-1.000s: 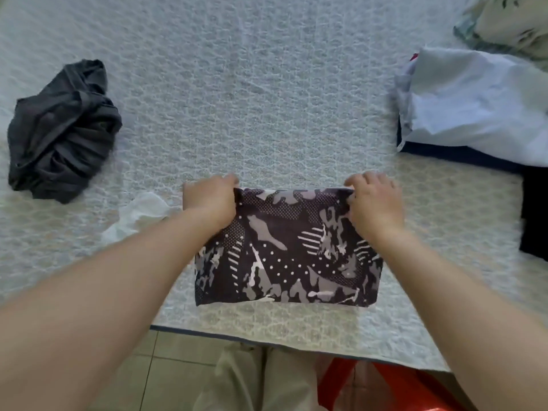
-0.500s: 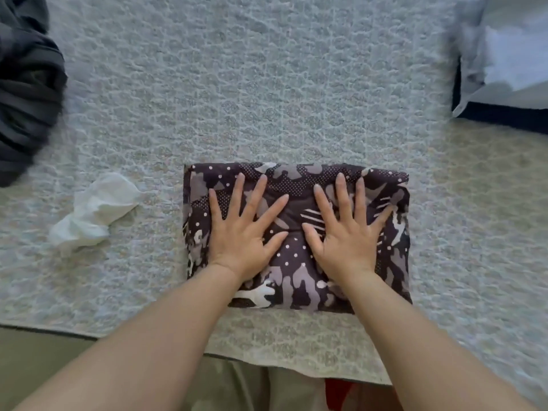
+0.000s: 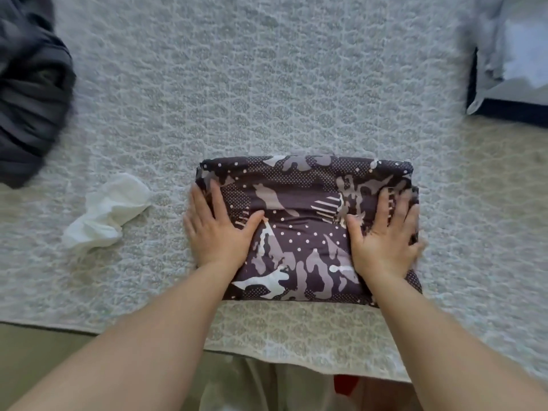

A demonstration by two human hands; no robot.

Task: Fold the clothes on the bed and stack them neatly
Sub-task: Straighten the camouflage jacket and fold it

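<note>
Your left hand [image 3: 218, 232] and right hand [image 3: 385, 235], fingers straight, pressing flat on the side edges of the folded camouflage garment [image 3: 302, 229], frame center, on the bed [image 3: 267, 84].

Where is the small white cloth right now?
In the head view, the crumpled white cloth lies on the bedspread, between the camouflage garment and the dark grey garment.

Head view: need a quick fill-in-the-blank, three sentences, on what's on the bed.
1. Both hands, left hand and right hand, lie on the folded dark ____-print garment.
2. The crumpled white cloth lies to the garment's ____.
3. The bunched dark grey garment is ____ by either hand.

Missing words: camouflage; left; untouched
</note>
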